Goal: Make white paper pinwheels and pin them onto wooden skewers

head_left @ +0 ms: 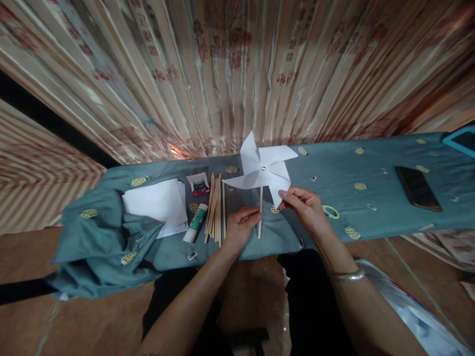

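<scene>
A white paper pinwheel (263, 169) with a pin at its centre is fixed near the top of a thin wooden stick (260, 212). My left hand (243, 225) pinches that stick below the blades. At the tip of the lower blade, my right hand (302, 205) has its thumb and fingers closed on the paper. Left of my left hand lies a bunch of wooden sticks (213, 212). Beside them are a glue stick (195, 223) with a green label and a small open box (199, 185) of dark metal bits, too small to name.
A stack of white paper (159, 205) lies at the left on the grey-green cloth (326, 168). Scissors with a pale green handle loop (330, 212) are partly hidden by my right hand. A dark phone (418, 188) and a blue-edged device (462, 141) lie at the right. Curtains hang behind.
</scene>
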{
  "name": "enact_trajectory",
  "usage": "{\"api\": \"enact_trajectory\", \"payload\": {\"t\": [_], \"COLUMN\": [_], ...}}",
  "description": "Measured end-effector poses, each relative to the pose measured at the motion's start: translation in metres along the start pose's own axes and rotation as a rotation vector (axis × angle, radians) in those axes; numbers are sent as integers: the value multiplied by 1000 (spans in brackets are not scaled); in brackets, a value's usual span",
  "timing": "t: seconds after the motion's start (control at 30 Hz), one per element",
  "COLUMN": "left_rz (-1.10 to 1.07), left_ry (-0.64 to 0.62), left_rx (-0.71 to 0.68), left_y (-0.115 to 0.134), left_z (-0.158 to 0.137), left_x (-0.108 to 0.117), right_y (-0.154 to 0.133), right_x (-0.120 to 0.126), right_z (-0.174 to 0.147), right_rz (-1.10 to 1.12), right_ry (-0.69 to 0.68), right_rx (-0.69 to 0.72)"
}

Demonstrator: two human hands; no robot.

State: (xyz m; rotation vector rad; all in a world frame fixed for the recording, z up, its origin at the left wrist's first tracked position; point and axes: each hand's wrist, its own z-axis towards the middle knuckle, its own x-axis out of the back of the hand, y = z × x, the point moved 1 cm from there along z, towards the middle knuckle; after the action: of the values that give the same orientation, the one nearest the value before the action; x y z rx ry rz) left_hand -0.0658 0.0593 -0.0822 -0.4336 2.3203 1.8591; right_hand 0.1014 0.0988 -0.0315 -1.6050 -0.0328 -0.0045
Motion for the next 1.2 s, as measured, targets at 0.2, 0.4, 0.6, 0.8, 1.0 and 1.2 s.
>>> {"api": "enact_trajectory", "payload": {"t": [0.2,0.4,0.6,0.8,1.0,1.2], "left_rz": [-2,-41,-77,-62,-42,-17], "left_ry": [-14,2,-27,-9,-11,-36], "left_rx": [-1,16,25,22,15,39], "left_y": [-1,-5,-2,-1,0,0], "left_z": [0,1,-1,-1,-1,-1], "left_x": [1,1,-1,-1,1,0], "right_y": [0,-1,1,1,-9,-11], "right_x": [-7,-15,-21,-31,4,59], "right_z": [-4,-6,-8,-11,-7,8], "right_rz": [37,47,52,-14,-169,-38], "right_ry": [-12,-57,-85,-114,-150,272], "right_rx": [-38,-79,-92,-43,-5,161]}}
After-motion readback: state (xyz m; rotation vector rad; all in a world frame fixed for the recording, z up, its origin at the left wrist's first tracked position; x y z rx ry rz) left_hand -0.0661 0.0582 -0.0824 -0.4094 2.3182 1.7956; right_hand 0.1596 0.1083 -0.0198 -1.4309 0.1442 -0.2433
